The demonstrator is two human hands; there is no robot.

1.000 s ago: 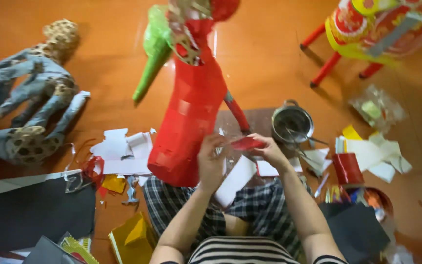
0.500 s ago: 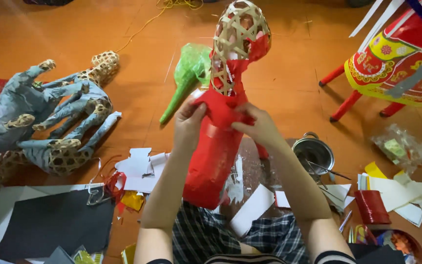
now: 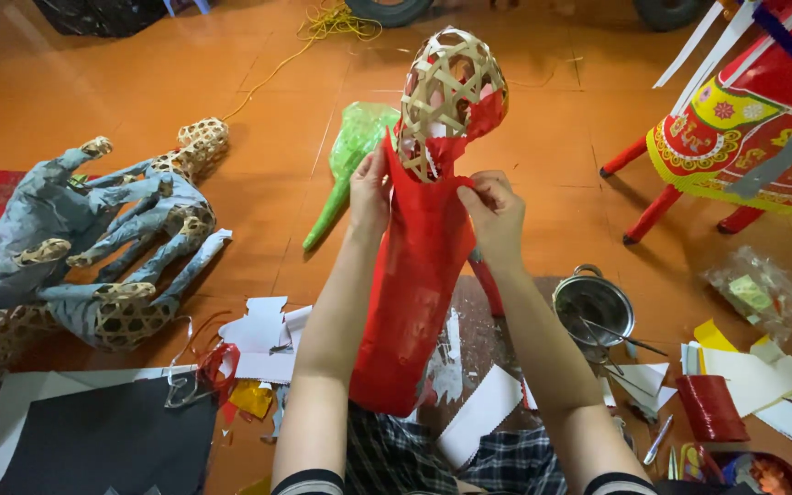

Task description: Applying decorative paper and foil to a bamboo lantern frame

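A woven bamboo frame (image 3: 451,92), red-papered below its bare lattice head, stands upright, left hand (image 3: 370,191) and right hand (image 3: 497,215) fingers pinching its paper edge

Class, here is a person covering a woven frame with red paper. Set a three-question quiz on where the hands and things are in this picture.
1. True or false: both hands touch the red paper on the woven frame.
2. Which lies on the floor just behind the frame? A. green cone B. metal pot C. black sheet
3. Fill in: the top of the frame is still ____ of paper.

Key
1. True: the left hand and the right hand pinch the paper's upper edge on either side.
2. A
3. bare
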